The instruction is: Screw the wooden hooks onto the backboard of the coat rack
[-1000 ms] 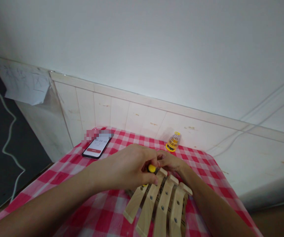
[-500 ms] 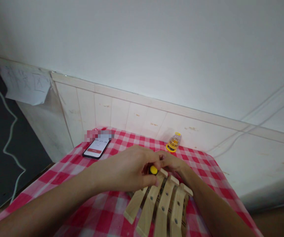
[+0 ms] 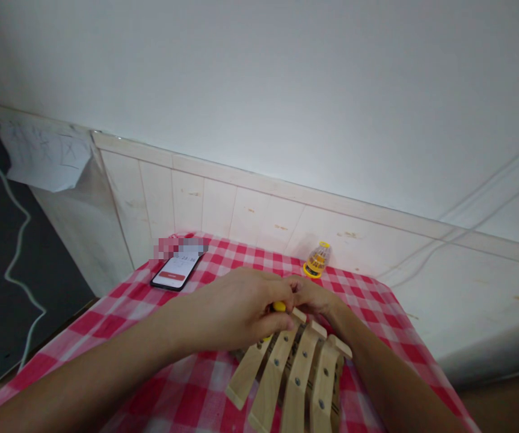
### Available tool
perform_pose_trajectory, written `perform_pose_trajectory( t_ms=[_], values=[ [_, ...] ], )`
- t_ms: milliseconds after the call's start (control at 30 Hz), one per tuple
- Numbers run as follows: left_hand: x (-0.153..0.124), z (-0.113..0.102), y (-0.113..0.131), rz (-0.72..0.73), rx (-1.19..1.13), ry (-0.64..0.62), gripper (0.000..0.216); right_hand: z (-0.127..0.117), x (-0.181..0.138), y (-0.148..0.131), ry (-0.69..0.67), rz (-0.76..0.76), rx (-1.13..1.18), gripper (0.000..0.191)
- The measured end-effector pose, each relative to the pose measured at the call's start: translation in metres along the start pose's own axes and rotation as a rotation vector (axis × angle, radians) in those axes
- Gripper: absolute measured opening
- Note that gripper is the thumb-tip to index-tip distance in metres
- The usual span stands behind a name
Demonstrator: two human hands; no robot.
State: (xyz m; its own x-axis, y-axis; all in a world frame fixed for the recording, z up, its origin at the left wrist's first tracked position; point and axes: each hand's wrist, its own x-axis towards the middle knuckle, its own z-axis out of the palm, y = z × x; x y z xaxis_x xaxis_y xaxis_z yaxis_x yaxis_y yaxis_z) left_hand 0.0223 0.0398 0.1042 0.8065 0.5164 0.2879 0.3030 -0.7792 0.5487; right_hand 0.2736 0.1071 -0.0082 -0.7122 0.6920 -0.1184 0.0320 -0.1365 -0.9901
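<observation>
A pale wooden assembly (image 3: 301,379) of several bent slats with round metal screws rests on the checked cloth in front of me. My left hand (image 3: 254,310) is closed over its far left part. A screwdriver with a yellow handle (image 3: 279,307) shows between its thumb and fingers; the tip is hidden. Beyond the slats' far ends, my right hand (image 3: 310,294) is curled, its fingertips meeting those of my left hand. What my right fingers grip is hidden behind the wood and the other hand.
A phone (image 3: 175,270) with a lit screen lies at the back left of the red-and-white tablecloth (image 3: 187,385). Near the wall (image 3: 223,207) stands a clear, yellow-capped case (image 3: 317,260) of small bits. Paper (image 3: 49,156) and a white cable (image 3: 15,240) hang at left.
My left hand has turned slightly around the screwdriver, its thumb shifting right and covering more of the handle's end. The wooden assembly and my right hand look almost the same.
</observation>
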Motion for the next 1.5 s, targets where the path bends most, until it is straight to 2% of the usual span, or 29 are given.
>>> perform_pose_trajectory(
  t_ms=[167, 467, 633, 800, 933, 1067, 1267, 1500],
  values=[
    [-0.001, -0.004, 0.004, 0.025, -0.017, -0.042, 0.009, -0.003, 0.003, 0.000, -0.007, 0.005, -0.039, 0.040],
    [-0.002, 0.000, 0.002, 0.076, 0.014, -0.036, 0.010, -0.001, 0.000, -0.003, 0.003, 0.002, -0.045, 0.036],
    [0.001, 0.002, -0.002, -0.013, 0.084, -0.022, 0.012, -0.005, 0.000, 0.004, -0.005, -0.013, -0.003, 0.046],
    [0.001, 0.003, -0.006, -0.026, 0.026, 0.161, 0.009, -0.009, 0.000, 0.015, 0.001, -0.013, 0.050, 0.049],
    [0.002, 0.011, -0.014, -0.142, -0.010, 0.235, 0.018, -0.010, 0.000, 0.017, -0.017, 0.001, 0.067, 0.048],
    [0.005, 0.017, -0.018, -0.206, -0.067, 0.229, 0.022, -0.010, 0.000, 0.017, -0.011, 0.001, 0.073, 0.047],
    [0.008, 0.020, -0.015, -0.242, -0.034, 0.163, 0.019, -0.010, -0.001, 0.016, -0.003, 0.002, 0.066, 0.047],
    [0.007, 0.024, -0.020, -0.252, 0.013, 0.204, 0.024, -0.008, 0.000, 0.012, -0.018, 0.002, 0.046, 0.044]
  ],
)
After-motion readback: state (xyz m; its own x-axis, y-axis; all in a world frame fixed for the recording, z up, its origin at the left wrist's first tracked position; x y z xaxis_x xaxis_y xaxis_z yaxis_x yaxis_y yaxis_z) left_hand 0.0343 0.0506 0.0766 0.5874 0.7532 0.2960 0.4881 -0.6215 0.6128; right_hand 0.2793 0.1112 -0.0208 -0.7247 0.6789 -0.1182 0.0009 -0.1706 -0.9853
